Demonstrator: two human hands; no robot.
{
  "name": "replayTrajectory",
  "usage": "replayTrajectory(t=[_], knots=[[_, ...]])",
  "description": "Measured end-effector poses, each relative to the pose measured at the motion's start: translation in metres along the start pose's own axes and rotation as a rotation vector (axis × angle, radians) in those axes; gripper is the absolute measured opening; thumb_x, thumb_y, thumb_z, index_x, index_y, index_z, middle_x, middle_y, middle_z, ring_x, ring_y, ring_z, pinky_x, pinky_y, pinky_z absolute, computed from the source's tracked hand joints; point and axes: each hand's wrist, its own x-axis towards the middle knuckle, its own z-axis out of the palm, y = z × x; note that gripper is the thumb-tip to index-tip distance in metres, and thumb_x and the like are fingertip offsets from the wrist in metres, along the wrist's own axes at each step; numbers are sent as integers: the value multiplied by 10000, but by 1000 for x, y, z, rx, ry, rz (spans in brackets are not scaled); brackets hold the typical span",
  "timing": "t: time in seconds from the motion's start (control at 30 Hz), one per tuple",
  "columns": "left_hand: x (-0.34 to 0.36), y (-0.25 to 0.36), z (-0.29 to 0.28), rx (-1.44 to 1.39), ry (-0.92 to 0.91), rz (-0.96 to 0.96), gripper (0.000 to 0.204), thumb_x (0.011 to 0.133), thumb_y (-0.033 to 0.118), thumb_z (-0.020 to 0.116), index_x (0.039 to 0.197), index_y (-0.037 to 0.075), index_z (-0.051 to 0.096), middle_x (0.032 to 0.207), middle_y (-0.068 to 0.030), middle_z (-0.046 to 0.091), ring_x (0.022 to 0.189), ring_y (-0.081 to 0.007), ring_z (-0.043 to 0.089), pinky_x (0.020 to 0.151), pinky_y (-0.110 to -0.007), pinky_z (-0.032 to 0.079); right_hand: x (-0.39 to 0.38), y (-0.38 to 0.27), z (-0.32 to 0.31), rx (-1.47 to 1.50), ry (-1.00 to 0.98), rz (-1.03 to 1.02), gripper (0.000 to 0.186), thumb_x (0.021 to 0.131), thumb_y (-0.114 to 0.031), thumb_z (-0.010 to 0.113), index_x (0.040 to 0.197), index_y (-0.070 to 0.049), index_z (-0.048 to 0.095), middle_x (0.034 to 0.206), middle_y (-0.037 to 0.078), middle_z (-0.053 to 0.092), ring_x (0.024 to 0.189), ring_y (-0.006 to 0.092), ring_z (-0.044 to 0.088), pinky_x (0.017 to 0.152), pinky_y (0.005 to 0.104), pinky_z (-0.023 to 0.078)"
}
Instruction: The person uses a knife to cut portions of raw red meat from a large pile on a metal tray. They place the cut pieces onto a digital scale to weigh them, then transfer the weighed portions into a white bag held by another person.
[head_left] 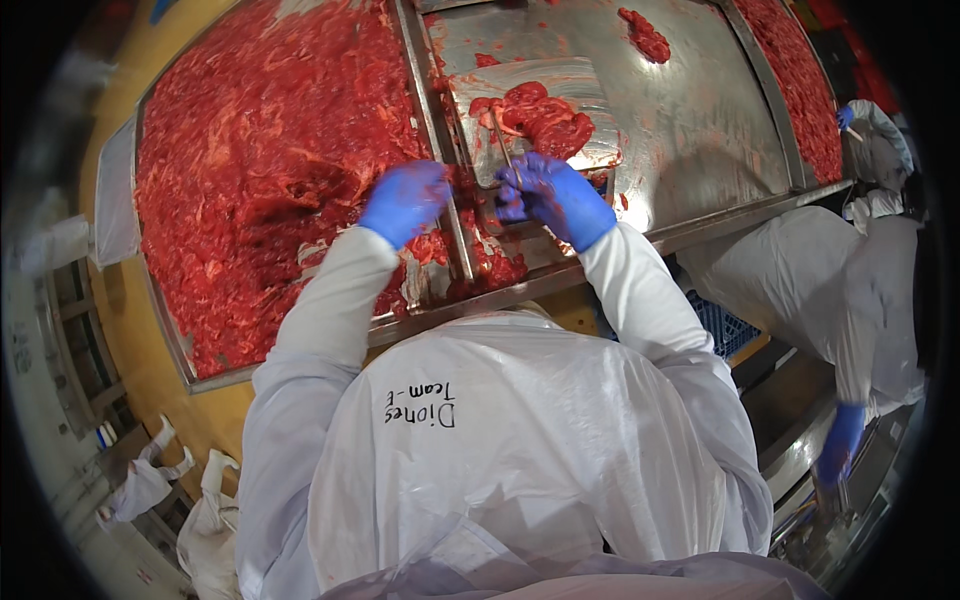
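My right hand (558,200), in a blue glove, is closed around a thin-bladed knife (502,140), its handle hidden by the fingers. The blade points away from me, up to a piece of red meat (545,118) with a pale strip, which lies on a light cutting board (590,80). My left hand (408,203), also gloved in blue, is over the near right part of a large heap of trimmed meat (270,150), beside the metal divider (440,130). Motion blurs its fingers, so I cannot make out whether they hold anything.
A steel work surface (700,110) stretches to the right, with a small meat piece (645,36) at its far side. Another meat-filled trough (795,90) lies beyond it. A co-worker in white (840,290) stands close on my right. A blue crate (722,325) is below the table edge.
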Motion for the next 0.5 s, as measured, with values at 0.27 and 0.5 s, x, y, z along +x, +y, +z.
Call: replayTrajectory(t=[0.27,0.5], knots=[[-15,-229,-112,781,784,-86,486,848,314,719,1274,82,686,1320,-200,627,1219,-397,606,1056,-522,488,-126,32,-96,-243,135,-24,328,919,-120,737,1206,12,650,1026,131,745,1023,234,722,978,378,558],[66,-2,1,451,814,261,795,880,114,737,1592,0,402,1583,-252,463,1471,-381,445,1259,-414,319,-74,-54,-95,-599,172,-104,164,894,38,729,1010,-39,643,1073,69,717,1052,182,695,979,336,547]])
